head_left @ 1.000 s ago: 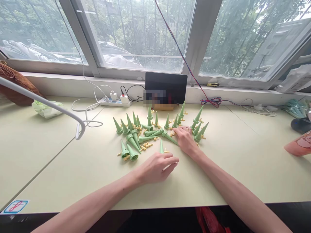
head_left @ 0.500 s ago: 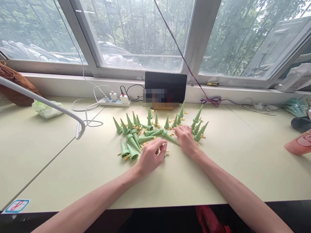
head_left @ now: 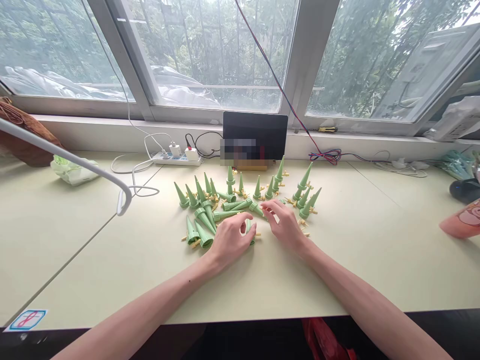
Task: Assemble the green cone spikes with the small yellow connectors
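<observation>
My left hand (head_left: 231,236) is curled round a green plastic watering spike (head_left: 250,231), seen partly between its thumb and forefinger. The far fingers are hidden, and a yellow valve end (head_left: 258,235) sticks out beside the spike. Close to it on the right, my right hand (head_left: 285,224) has its thumb and fingertips drawn together. Whatever small piece they pinch I cannot make out. Just beyond those fingertips lies another green spike (head_left: 257,208), its point behind the hand. More spikes lie in a heap (head_left: 204,220) left of my left hand.
Several spikes with yellow valves stand upright on the left (head_left: 191,196) and on the right (head_left: 309,202). Loose yellow valves (head_left: 302,223) lie beside my right hand. Farther back are a dark tablet (head_left: 255,127) and a power strip (head_left: 178,157); a white curved rod (head_left: 75,157) crosses from the left.
My right hand has moved left and slightly nearer, toward my left hand. My left thumb and forefinger have parted a little, so more of the spike shows.
</observation>
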A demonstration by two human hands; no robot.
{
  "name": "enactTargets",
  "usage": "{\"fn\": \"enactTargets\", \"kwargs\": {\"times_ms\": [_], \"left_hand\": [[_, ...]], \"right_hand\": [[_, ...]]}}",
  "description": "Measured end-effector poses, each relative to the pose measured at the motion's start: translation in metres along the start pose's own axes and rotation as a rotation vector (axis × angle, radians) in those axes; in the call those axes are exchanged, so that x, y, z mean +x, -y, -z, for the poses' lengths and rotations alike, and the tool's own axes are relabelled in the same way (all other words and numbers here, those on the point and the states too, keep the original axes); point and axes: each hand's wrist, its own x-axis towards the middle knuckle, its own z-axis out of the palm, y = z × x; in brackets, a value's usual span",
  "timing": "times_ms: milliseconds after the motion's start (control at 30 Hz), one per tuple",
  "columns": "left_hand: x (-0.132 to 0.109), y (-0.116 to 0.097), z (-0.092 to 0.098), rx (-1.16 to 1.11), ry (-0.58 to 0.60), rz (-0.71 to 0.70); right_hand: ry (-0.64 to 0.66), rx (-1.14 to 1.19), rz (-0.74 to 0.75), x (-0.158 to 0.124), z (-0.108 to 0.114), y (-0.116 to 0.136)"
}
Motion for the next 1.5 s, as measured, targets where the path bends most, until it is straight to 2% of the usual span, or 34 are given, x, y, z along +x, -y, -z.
{"fn": "enactTargets", "kwargs": {"times_ms": [400,667,833,1167,1500], "left_hand": [[-0.001,-0.002,-0.001,0.088,0.147,-0.051],[-0.001,-0.004,0.0,0.041,0.159,-0.069],[-0.002,-0.004,-0.001,-0.018,0.096,-0.063],[0.008,0.008,-0.001,-0.179,-0.127,0.007],[0.009,0.008,0.0,-0.16,-0.137,0.015]], "right_hand": [[-0.019,0.048,-0.035,0.0,-0.001,-0.005],[-0.046,0.046,-0.026,0.0,-0.001,-0.007],[-0.055,0.09,-0.061,0.0,0.0,-0.005],[-0.059,0.177,-0.055,-0.002,-0.001,-0.004],[-0.037,0.203,0.03,-0.002,0.0,0.004]]}}
